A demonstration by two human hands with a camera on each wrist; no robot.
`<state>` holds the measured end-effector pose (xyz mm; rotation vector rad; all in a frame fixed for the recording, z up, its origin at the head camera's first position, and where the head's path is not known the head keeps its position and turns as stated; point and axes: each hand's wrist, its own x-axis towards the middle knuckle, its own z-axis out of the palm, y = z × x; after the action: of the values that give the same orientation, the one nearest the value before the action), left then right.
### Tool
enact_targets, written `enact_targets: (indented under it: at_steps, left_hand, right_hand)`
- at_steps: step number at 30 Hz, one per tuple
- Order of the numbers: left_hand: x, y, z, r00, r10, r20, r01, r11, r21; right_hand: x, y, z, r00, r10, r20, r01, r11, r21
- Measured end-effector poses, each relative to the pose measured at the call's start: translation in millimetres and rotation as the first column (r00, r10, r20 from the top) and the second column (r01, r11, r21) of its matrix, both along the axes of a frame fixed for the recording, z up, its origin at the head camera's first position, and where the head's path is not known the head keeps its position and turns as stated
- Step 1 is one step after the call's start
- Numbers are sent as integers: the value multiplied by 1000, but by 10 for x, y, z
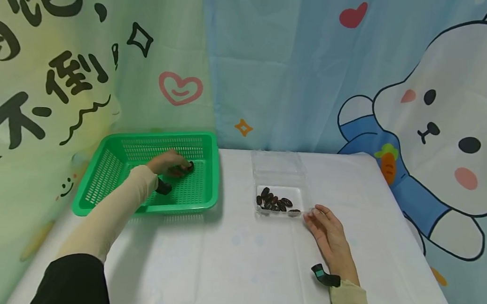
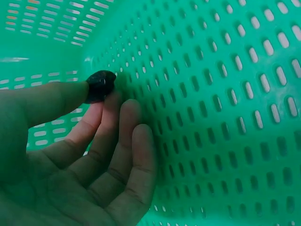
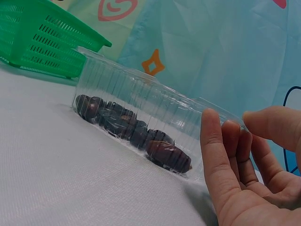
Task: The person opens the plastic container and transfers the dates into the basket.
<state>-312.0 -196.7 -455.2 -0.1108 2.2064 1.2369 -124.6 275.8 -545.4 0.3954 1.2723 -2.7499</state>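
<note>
In the left wrist view, my left hand [image 2: 94, 165] pinches a dark, glossy date [image 2: 100, 87] between thumb and fingertips. The other fingers lie near the slotted wall of a green plastic basket [image 2: 211, 127]. From the head view, that left hand [image 1: 169, 163] is down inside the basket [image 1: 201, 182], toward its right end. My right hand [image 1: 331, 238] grips the front right corner of a clear plastic box [image 3: 183, 117], thumb at the rim and fingers against the wall. Several dates [image 1: 271, 200] lie on the box's floor, one brown date [image 3: 167, 155] nearest the right hand.
The box's clear lid [image 1: 278, 166] stands folded back behind it. Both containers rest on a white tablecloth [image 1: 227, 268], with the basket left of the box. A printed curtain [image 1: 270, 69] hangs right behind the table. Each wrist wears a black strap [image 1: 325, 276].
</note>
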Motion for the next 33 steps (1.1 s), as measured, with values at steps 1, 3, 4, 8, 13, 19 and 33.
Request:
enact_targets:
  at_steps: [1,3,4,8,13,19,33]
  left_hand:
    - [-2,1,-3,1000,-2,-7,2,1000,-6]
    - [6,-5,-10,999,-11,-32,10,1000,-28]
    - [12,-7,-12,999,-18,-48,16,999,-40]
    - [45,6,-27,993,-42,-108,35,997,-70]
    - [68,17,-63,989,-40,-143,27,996,-87]
    - [71,12,-52,975,-92,-204,56,982,-179]
    - [256,212,387,892,-278,-358,136,917,-374]
  right_hand:
    - [-7,-5,2,1000,2,-2,-2,1000,3]
    - [-17,-13,5,1000,9,2,-9,1000,3]
    - [-21,-16,6,1000,12,5,-12,1000,2]
    - [-22,-18,5,1000,8,13,-8,1000,-1]
    - [-12,-10,-7,1000,10,8,-10,1000,-21]
    - [-39,-15,-18,1000,21,3,-21,1000,-7]
    - [-17,14,-9,1000,21,-23,-22,999,-25]
